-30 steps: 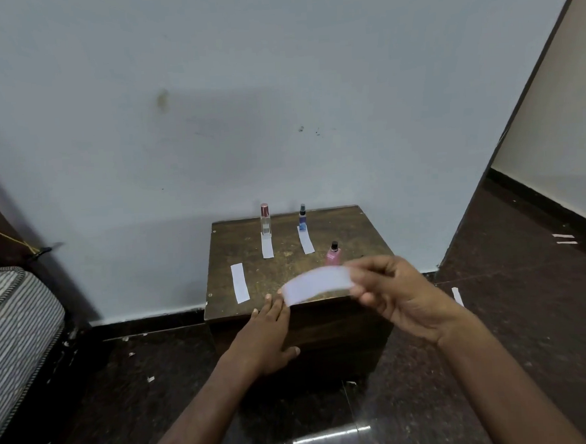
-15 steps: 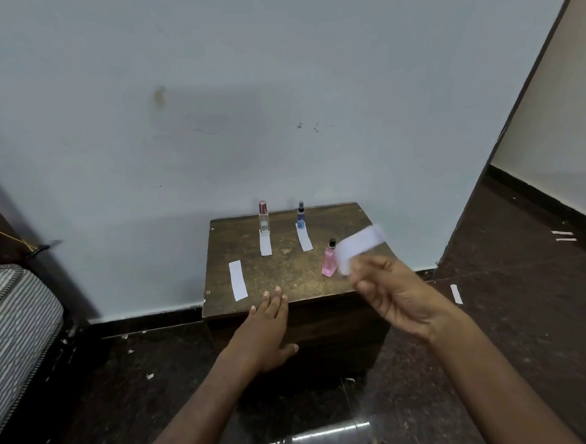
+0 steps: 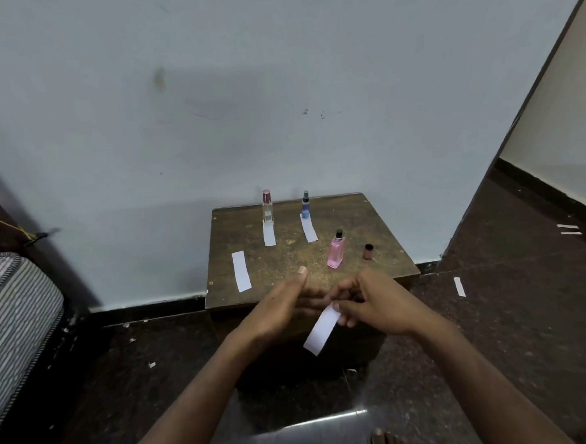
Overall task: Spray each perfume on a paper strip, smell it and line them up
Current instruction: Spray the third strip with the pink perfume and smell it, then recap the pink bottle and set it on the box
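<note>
My right hand pinches a white paper strip in front of the small wooden table; the strip hangs down toward me. My left hand is beside it with straight fingers, holding nothing. At the table's back stand a clear bottle with a pink cap and a blue spray bottle, each with a strip in front. A pink bottle stands uncapped further right, its brown cap beside it. Another strip lies on the table's left.
The table stands against a pale wall. A striped mattress lies at the left. A loose strip and paper scraps lie on the dark floor. My toes show at the bottom edge.
My right hand brought the strip down from beside the pink bottle to the table's front edge. My left hand lifted off the table edge and moved next to it. The brown cap came into sight.
</note>
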`<action>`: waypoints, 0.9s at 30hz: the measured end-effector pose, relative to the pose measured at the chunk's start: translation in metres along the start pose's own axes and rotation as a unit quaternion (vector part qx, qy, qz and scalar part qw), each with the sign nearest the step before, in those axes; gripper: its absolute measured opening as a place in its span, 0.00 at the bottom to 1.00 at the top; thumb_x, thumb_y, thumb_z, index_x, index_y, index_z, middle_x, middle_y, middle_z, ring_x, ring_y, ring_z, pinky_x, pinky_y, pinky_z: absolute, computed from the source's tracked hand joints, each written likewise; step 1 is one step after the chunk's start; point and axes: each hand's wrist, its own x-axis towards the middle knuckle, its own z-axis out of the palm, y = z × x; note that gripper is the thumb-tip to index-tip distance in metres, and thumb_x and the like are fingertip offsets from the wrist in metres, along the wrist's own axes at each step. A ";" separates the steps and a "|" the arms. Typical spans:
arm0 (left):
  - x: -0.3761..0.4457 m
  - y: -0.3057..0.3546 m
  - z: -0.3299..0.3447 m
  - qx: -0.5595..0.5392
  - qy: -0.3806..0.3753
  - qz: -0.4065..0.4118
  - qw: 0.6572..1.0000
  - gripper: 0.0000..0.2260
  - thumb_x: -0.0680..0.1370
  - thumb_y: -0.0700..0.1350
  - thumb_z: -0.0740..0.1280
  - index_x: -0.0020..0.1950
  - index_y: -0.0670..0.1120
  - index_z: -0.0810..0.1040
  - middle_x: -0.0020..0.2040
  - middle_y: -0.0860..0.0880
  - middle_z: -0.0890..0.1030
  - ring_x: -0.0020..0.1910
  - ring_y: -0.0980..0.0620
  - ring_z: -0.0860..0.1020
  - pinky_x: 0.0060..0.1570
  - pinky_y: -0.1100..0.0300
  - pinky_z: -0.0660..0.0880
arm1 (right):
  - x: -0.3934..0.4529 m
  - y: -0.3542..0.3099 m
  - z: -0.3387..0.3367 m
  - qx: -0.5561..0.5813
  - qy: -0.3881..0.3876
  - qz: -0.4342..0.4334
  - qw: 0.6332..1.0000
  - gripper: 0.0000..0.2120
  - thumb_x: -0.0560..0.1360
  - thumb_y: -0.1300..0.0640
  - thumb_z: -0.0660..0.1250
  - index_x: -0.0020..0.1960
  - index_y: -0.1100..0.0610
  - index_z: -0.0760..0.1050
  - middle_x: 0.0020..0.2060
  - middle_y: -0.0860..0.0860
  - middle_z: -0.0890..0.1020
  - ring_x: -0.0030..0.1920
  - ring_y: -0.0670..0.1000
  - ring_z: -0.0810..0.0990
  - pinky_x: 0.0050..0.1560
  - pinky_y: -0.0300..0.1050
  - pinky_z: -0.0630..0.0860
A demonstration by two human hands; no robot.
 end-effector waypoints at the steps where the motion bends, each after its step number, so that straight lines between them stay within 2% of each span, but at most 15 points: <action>1: 0.002 -0.003 0.000 -0.016 -0.004 -0.043 0.999 0.32 0.85 0.66 0.50 0.61 0.46 0.85 0.53 0.48 0.89 0.54 0.51 0.87 0.56 0.57 0.81 | 0.004 -0.001 0.001 0.001 0.019 -0.007 1.000 0.09 0.82 0.61 0.69 0.57 0.51 0.84 0.38 0.49 0.88 0.37 0.47 0.87 0.45 0.41 0.83; 3: 0.005 -0.009 -0.002 -0.041 -0.014 -0.085 0.995 0.39 0.83 0.71 0.46 0.62 0.45 0.85 0.54 0.43 0.89 0.56 0.45 0.87 0.62 0.48 0.80 | 0.013 -0.001 0.004 0.001 0.054 -0.019 0.998 0.10 0.81 0.61 0.70 0.59 0.50 0.83 0.38 0.48 0.88 0.37 0.45 0.87 0.46 0.45 0.84; 6: 0.006 -0.012 -0.010 -0.084 0.005 -0.107 0.991 0.41 0.83 0.71 0.45 0.63 0.41 0.85 0.55 0.42 0.88 0.56 0.43 0.87 0.59 0.49 0.80 | 0.025 0.000 0.008 -0.002 0.105 -0.016 0.994 0.08 0.79 0.60 0.73 0.55 0.50 0.81 0.39 0.47 0.87 0.39 0.42 0.85 0.48 0.47 0.84; 9: 0.007 -0.014 -0.021 -0.123 0.027 -0.143 0.982 0.39 0.84 0.69 0.47 0.63 0.39 0.83 0.54 0.40 0.88 0.55 0.43 0.88 0.55 0.52 0.81 | 0.040 0.003 0.015 -0.046 0.154 -0.011 0.987 0.06 0.78 0.58 0.75 0.52 0.50 0.80 0.40 0.44 0.85 0.40 0.40 0.84 0.46 0.39 0.81; 12: 0.009 -0.016 -0.038 -0.133 0.060 -0.153 0.977 0.34 0.85 0.66 0.51 0.63 0.39 0.83 0.52 0.40 0.89 0.52 0.45 0.88 0.51 0.53 0.82 | 0.060 0.002 0.029 -0.089 0.182 -0.031 0.979 0.06 0.78 0.58 0.75 0.53 0.50 0.82 0.43 0.41 0.84 0.43 0.38 0.81 0.43 0.30 0.76; 16: 0.017 -0.017 -0.054 -0.133 0.100 -0.152 0.974 0.29 0.85 0.64 0.56 0.63 0.40 0.82 0.52 0.41 0.89 0.51 0.46 0.89 0.51 0.53 0.83 | 0.087 0.000 0.041 -0.106 0.182 -0.082 0.974 0.07 0.78 0.61 0.73 0.55 0.52 0.84 0.48 0.44 0.85 0.46 0.39 0.81 0.46 0.27 0.75; 19: 0.024 -0.017 -0.058 -0.118 0.114 -0.151 0.975 0.27 0.85 0.63 0.58 0.62 0.41 0.83 0.51 0.43 0.89 0.50 0.47 0.89 0.51 0.53 0.84 | 0.108 0.001 0.042 -0.128 0.199 -0.130 0.963 0.07 0.78 0.64 0.73 0.53 0.56 0.86 0.47 0.48 0.87 0.47 0.43 0.83 0.48 0.31 0.76; 23: 0.034 -0.022 -0.063 -0.118 0.149 -0.124 0.974 0.24 0.84 0.61 0.63 0.62 0.42 0.82 0.52 0.46 0.89 0.50 0.51 0.89 0.54 0.54 0.84 | 0.138 0.002 0.045 -0.170 0.207 -0.137 0.954 0.05 0.78 0.62 0.72 0.51 0.59 0.86 0.44 0.53 0.87 0.45 0.53 0.84 0.46 0.47 0.80; 27: 0.042 -0.028 -0.063 -0.106 0.147 -0.126 0.975 0.22 0.84 0.60 0.64 0.62 0.43 0.82 0.53 0.46 0.89 0.51 0.51 0.88 0.55 0.54 0.84 | 0.160 0.007 0.049 -0.193 0.190 -0.111 0.956 0.07 0.80 0.62 0.69 0.52 0.59 0.86 0.46 0.55 0.86 0.47 0.55 0.84 0.47 0.49 0.78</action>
